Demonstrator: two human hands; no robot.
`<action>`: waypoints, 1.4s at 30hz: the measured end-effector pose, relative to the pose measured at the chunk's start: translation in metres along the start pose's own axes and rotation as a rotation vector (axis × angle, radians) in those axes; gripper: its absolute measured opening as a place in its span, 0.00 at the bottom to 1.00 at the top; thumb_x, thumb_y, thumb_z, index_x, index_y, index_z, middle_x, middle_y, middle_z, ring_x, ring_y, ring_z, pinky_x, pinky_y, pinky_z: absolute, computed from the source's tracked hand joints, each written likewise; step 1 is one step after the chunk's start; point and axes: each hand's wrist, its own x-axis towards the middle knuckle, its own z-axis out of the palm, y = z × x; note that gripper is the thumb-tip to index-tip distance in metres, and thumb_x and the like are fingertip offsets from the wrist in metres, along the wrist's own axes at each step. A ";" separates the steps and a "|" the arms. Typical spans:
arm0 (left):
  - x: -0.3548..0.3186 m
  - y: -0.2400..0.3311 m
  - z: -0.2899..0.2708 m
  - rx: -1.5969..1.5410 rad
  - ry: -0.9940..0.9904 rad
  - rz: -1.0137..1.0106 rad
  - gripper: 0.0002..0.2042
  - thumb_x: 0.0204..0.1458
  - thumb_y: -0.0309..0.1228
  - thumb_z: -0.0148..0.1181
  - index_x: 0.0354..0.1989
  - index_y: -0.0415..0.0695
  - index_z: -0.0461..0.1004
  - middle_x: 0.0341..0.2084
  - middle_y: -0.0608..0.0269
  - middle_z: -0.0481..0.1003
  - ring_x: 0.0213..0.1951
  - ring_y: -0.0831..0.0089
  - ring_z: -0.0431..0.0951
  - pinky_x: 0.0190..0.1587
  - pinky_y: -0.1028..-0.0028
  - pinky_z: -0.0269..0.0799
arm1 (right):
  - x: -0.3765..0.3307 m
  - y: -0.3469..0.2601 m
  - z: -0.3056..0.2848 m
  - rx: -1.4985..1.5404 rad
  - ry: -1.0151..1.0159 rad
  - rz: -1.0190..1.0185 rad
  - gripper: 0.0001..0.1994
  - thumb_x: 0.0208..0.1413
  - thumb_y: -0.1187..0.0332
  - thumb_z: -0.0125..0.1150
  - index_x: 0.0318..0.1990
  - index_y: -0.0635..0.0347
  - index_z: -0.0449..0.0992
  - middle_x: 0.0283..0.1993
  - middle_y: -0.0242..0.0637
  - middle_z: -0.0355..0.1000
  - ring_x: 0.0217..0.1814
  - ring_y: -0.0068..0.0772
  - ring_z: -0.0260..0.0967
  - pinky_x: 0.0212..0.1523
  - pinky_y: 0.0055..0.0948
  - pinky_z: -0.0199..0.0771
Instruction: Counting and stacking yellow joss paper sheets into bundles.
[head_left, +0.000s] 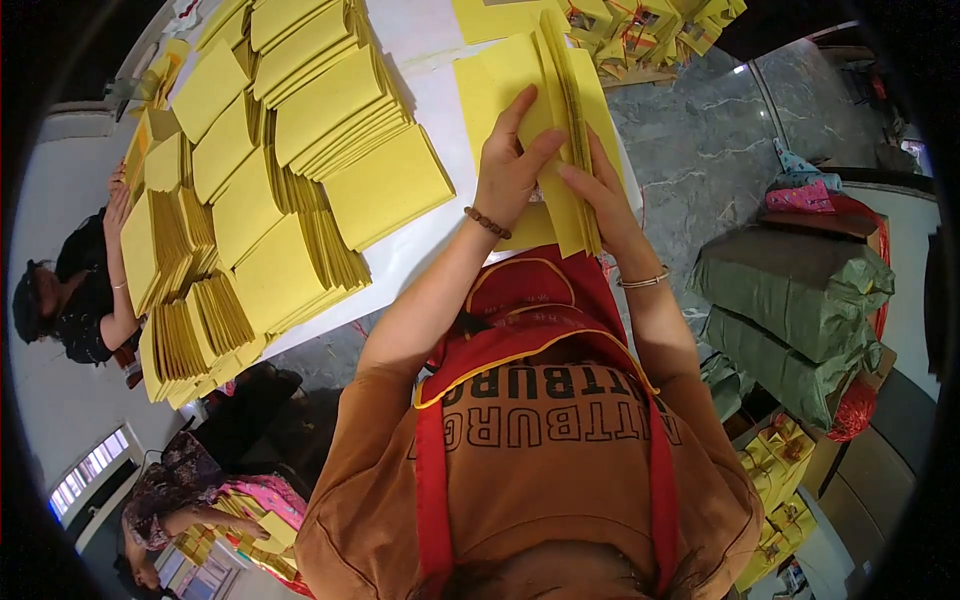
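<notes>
A stack of folded yellow paper sheets [568, 110] stands on edge on the white table [420, 240], close to my body. My left hand [512, 165] presses flat against the stack's left face, fingers spread upward. From the right side, my right hand [600, 195] grips the same stack, thumb across its near edge. A flat yellow sheet [480, 85] lies under and to the left of the stack. I wear a bead bracelet on the left wrist and a thin bangle on the right.
Many fanned piles of yellow sheets [270, 170] cover the table's left half. A person in black [85, 290] works at the far left; another sits lower left [190, 500]. Green wrapped bundles [790, 300] and yellow tied packs [775, 470] stand on the right floor.
</notes>
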 end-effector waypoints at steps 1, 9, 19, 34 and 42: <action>0.000 0.002 0.001 -0.013 0.022 0.011 0.27 0.50 0.29 0.56 0.57 0.32 0.54 0.44 0.58 0.67 0.43 0.76 0.69 0.43 0.80 0.66 | 0.000 0.001 -0.001 0.000 -0.001 -0.001 0.34 0.52 0.69 0.53 0.63 0.64 0.42 0.62 0.40 0.50 0.63 0.28 0.48 0.59 0.24 0.50; -0.002 -0.001 -0.001 -0.027 0.077 -0.019 0.11 0.52 0.27 0.52 0.44 0.37 0.67 0.30 0.68 0.72 0.30 0.85 0.68 0.31 0.84 0.65 | 0.001 0.001 0.002 -0.062 -0.002 -0.039 0.36 0.51 0.69 0.55 0.63 0.65 0.41 0.60 0.40 0.51 0.62 0.28 0.49 0.59 0.24 0.51; -0.001 0.001 0.001 -0.009 0.101 0.111 0.15 0.53 0.24 0.46 0.49 0.36 0.65 0.42 0.61 0.68 0.44 0.77 0.68 0.46 0.78 0.64 | 0.004 0.004 0.004 -0.152 0.028 -0.079 0.40 0.45 0.68 0.61 0.62 0.67 0.42 0.58 0.44 0.54 0.60 0.31 0.52 0.57 0.27 0.55; 0.000 -0.002 -0.002 -0.001 0.012 0.011 0.18 0.52 0.31 0.53 0.50 0.34 0.64 0.43 0.61 0.69 0.44 0.79 0.68 0.46 0.80 0.65 | 0.002 0.000 0.005 -0.173 0.009 -0.112 0.40 0.45 0.67 0.61 0.62 0.67 0.42 0.59 0.43 0.51 0.61 0.31 0.50 0.58 0.27 0.54; -0.003 -0.004 -0.006 -0.009 0.077 -0.018 0.07 0.53 0.26 0.48 0.38 0.37 0.67 0.33 0.68 0.69 0.35 0.85 0.66 0.36 0.83 0.63 | 0.001 0.000 0.006 -0.085 0.017 -0.062 0.39 0.48 0.70 0.59 0.63 0.66 0.40 0.60 0.43 0.51 0.61 0.30 0.50 0.57 0.25 0.54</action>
